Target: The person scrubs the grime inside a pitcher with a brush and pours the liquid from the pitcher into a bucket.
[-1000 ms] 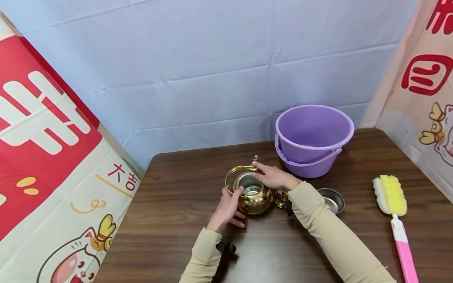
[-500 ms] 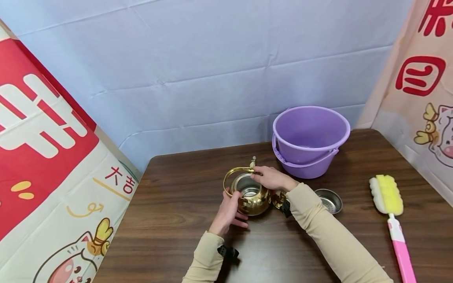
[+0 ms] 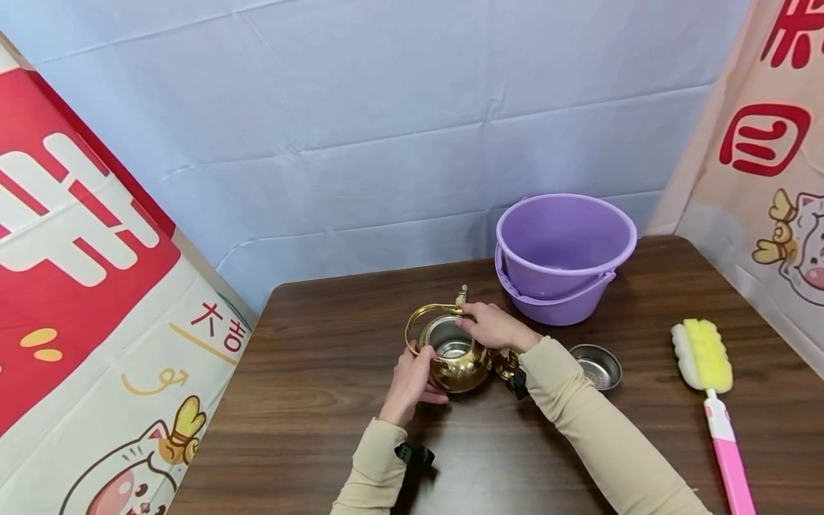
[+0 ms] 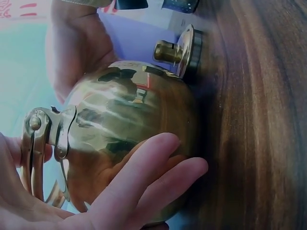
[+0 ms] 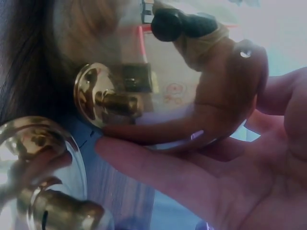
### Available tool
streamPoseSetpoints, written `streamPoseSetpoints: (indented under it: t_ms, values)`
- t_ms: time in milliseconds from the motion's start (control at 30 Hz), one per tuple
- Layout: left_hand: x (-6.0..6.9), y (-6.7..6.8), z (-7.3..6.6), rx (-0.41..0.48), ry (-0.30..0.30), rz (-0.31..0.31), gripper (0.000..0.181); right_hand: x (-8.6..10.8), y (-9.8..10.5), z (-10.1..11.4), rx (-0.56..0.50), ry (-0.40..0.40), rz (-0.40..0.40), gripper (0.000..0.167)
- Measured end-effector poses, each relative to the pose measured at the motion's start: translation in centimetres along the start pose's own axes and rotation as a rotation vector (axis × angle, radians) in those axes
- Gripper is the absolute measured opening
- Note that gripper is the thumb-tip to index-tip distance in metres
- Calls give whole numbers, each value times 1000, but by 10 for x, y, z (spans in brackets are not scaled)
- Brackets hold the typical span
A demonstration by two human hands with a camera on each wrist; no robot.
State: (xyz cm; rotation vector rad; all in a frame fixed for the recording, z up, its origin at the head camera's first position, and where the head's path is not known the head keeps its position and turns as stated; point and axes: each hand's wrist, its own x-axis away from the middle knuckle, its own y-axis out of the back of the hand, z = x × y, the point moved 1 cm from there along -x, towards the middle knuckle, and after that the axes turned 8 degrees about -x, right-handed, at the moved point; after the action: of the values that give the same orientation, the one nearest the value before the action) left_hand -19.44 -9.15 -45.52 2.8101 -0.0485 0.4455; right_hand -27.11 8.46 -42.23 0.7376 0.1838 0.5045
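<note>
A golden metal teapot (image 3: 460, 372) with a steel inside and a raised hoop handle (image 3: 418, 315) stands lidless on the table, its spout (image 3: 461, 294) pointing away. My left hand (image 3: 408, 383) holds its near left side, thumb by the handle's base; in the left wrist view two fingers (image 4: 144, 167) lie along the round belly. On the far right side my right hand (image 3: 501, 326) grips around the other handle base, a finger (image 5: 153, 165) lying under the belly in the right wrist view. Beside the teapot lies its golden lid (image 4: 188, 51), knob sideways, partly hidden by my right wrist in the head view.
A purple bucket (image 3: 556, 290) stands at the back right, its handle hanging down. A small perforated steel strainer (image 3: 599, 366) sits beyond my right sleeve. Farther right lies a yellow and white sponge brush (image 3: 704, 355) with a pink handle. A cloth wall (image 3: 360, 179) borders the table's back.
The view has shifted slightly. My left hand's lower fingers have drawn closer to the teapot's belly. Both hands keep their places on the teapot, which stays where it was.
</note>
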Motion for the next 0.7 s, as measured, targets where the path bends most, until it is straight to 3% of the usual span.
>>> streamPoseSetpoints:
  t_ms: [500, 700]
  values:
    - [9, 9, -17, -55, -22, -4, 43, 2, 9, 11, 34, 34, -32, 43]
    - [12, 12, -19, -152, -33, -21, 75, 6, 16, 19, 43, 23, -46, 46]
